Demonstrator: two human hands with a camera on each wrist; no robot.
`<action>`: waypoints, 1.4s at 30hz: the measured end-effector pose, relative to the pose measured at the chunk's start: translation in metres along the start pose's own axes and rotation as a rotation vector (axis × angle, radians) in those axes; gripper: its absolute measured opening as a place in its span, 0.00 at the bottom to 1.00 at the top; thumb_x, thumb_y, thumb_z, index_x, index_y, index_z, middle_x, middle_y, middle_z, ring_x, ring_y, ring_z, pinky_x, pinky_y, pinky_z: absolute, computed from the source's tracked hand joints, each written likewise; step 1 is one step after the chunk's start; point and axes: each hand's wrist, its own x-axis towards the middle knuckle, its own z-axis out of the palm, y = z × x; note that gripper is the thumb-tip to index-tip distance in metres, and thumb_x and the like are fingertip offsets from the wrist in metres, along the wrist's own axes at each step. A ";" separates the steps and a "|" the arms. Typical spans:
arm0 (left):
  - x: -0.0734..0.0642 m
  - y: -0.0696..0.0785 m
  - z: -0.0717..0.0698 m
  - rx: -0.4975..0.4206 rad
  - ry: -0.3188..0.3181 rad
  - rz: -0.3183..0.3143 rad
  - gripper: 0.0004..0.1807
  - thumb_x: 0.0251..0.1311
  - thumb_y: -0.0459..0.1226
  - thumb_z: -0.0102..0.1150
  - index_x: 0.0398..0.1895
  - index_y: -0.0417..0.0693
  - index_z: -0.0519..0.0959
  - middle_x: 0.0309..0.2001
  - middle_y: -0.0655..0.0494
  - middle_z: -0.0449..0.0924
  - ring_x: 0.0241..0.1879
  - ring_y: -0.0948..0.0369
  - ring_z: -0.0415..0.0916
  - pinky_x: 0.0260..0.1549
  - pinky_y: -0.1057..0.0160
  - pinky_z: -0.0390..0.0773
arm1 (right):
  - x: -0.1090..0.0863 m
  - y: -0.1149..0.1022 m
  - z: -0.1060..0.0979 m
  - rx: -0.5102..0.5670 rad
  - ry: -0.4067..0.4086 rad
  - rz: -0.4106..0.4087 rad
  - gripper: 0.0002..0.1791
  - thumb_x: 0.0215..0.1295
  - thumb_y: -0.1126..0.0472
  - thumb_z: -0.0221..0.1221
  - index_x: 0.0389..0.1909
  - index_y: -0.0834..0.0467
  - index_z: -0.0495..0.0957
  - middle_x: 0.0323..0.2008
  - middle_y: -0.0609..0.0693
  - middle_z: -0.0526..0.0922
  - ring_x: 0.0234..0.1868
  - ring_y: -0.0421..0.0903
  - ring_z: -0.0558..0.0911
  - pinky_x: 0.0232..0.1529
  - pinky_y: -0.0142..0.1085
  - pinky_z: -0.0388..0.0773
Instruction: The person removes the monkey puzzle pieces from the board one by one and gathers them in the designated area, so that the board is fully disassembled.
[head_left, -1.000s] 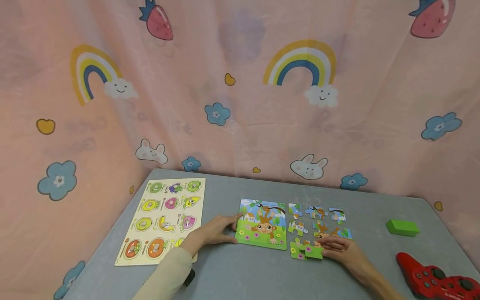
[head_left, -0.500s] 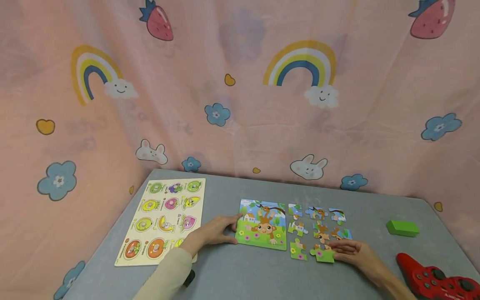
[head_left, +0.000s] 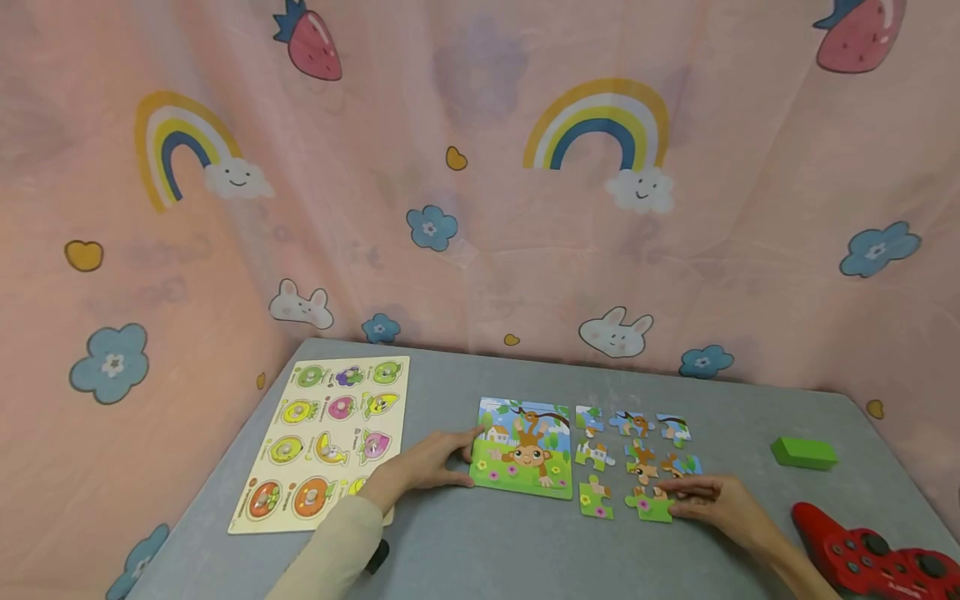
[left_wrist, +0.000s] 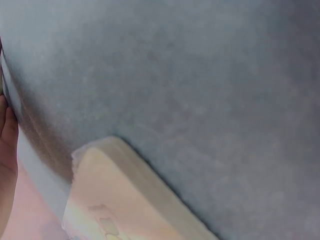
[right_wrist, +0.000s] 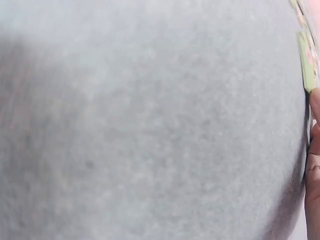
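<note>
My left hand (head_left: 431,461) touches the left edge of a square monkey picture puzzle (head_left: 522,450) with its thumb and fingers, in the head view. To the right of that puzzle, several loose jigsaw pieces lie in rough rows. My right hand (head_left: 712,504) pinches a green puzzle piece with a pink flower (head_left: 649,507) between thumb and fingers, low over or on the table. A flowered corner piece (head_left: 596,498) lies to its left, apart from it. The right wrist view shows only the green edge of a piece (right_wrist: 306,65) by the fingertips.
A wooden fruit peg board (head_left: 330,442) lies at the left, partly under my left forearm. At the right are a green block (head_left: 804,452) and a red game controller (head_left: 873,558). A small black object (head_left: 377,557) sits by my left sleeve. A pink curtain stands behind.
My right hand has moved right with the flowered puzzle piece, off the lower-left piece it overlapped, then slightly away from the table's front. My left hand has stayed in place.
</note>
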 end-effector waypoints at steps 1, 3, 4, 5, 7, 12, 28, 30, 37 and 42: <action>0.000 0.000 0.000 -0.001 -0.001 -0.001 0.44 0.55 0.42 0.68 0.71 0.36 0.58 0.33 0.67 0.76 0.41 0.70 0.69 0.57 0.61 0.69 | 0.000 0.000 0.000 -0.012 0.002 -0.005 0.22 0.58 0.61 0.66 0.50 0.70 0.79 0.46 0.60 0.84 0.38 0.31 0.79 0.37 0.29 0.79; -0.001 0.000 0.000 -0.003 -0.002 -0.002 0.44 0.55 0.42 0.68 0.71 0.36 0.58 0.32 0.67 0.75 0.40 0.70 0.69 0.56 0.61 0.69 | 0.001 -0.001 0.000 -0.031 0.008 -0.013 0.22 0.58 0.61 0.66 0.50 0.70 0.79 0.45 0.58 0.84 0.36 0.31 0.78 0.36 0.29 0.78; -0.001 0.000 -0.001 -0.004 -0.003 -0.003 0.44 0.55 0.42 0.68 0.71 0.36 0.58 0.32 0.67 0.75 0.40 0.70 0.69 0.56 0.61 0.69 | 0.001 -0.001 0.000 -0.034 0.014 -0.019 0.22 0.58 0.61 0.66 0.50 0.69 0.79 0.45 0.57 0.84 0.36 0.31 0.77 0.35 0.29 0.78; -0.001 0.001 -0.001 -0.005 -0.004 -0.004 0.44 0.55 0.42 0.68 0.71 0.36 0.58 0.32 0.67 0.75 0.40 0.70 0.69 0.56 0.61 0.69 | 0.000 -0.001 0.000 -0.031 0.019 -0.029 0.21 0.59 0.61 0.66 0.50 0.70 0.79 0.45 0.56 0.84 0.35 0.32 0.77 0.35 0.29 0.78; -0.001 0.001 -0.001 -0.006 -0.004 -0.004 0.44 0.55 0.42 0.68 0.71 0.36 0.58 0.32 0.67 0.75 0.39 0.70 0.69 0.56 0.61 0.69 | 0.000 -0.001 0.001 -0.014 0.041 -0.045 0.21 0.59 0.62 0.65 0.51 0.70 0.79 0.44 0.54 0.85 0.35 0.34 0.78 0.35 0.29 0.78; -0.001 0.002 -0.001 0.002 -0.004 0.002 0.44 0.55 0.41 0.68 0.71 0.36 0.57 0.33 0.65 0.76 0.39 0.69 0.69 0.56 0.61 0.69 | -0.001 -0.007 0.007 0.108 0.075 -0.042 0.23 0.61 0.65 0.63 0.54 0.74 0.74 0.46 0.47 0.85 0.39 0.38 0.83 0.39 0.30 0.79; -0.002 0.003 -0.003 0.019 -0.005 0.006 0.44 0.55 0.42 0.68 0.71 0.35 0.58 0.33 0.66 0.76 0.39 0.70 0.69 0.53 0.63 0.70 | 0.006 -0.039 0.031 0.404 -0.025 0.032 0.28 0.64 0.67 0.60 0.60 0.78 0.66 0.51 0.54 0.83 0.49 0.40 0.82 0.47 0.34 0.78; -0.001 0.003 -0.002 0.015 -0.005 0.006 0.44 0.55 0.42 0.68 0.71 0.35 0.58 0.33 0.66 0.76 0.39 0.70 0.69 0.54 0.63 0.70 | 0.008 -0.042 0.034 0.395 -0.016 0.046 0.28 0.64 0.66 0.60 0.60 0.77 0.66 0.51 0.55 0.82 0.49 0.39 0.82 0.47 0.33 0.78; 0.001 0.003 -0.002 0.006 -0.009 0.014 0.44 0.55 0.42 0.68 0.71 0.35 0.58 0.33 0.66 0.76 0.39 0.70 0.69 0.55 0.62 0.70 | 0.015 -0.050 0.051 0.421 -0.042 0.017 0.29 0.66 0.67 0.58 0.62 0.78 0.63 0.55 0.62 0.78 0.50 0.39 0.82 0.47 0.32 0.78; 0.000 0.003 -0.002 0.003 -0.008 0.009 0.44 0.55 0.42 0.68 0.71 0.34 0.57 0.32 0.64 0.75 0.39 0.68 0.69 0.54 0.62 0.70 | 0.025 -0.056 0.067 0.454 -0.033 -0.035 0.29 0.64 0.70 0.58 0.62 0.80 0.61 0.56 0.68 0.75 0.51 0.43 0.82 0.49 0.33 0.77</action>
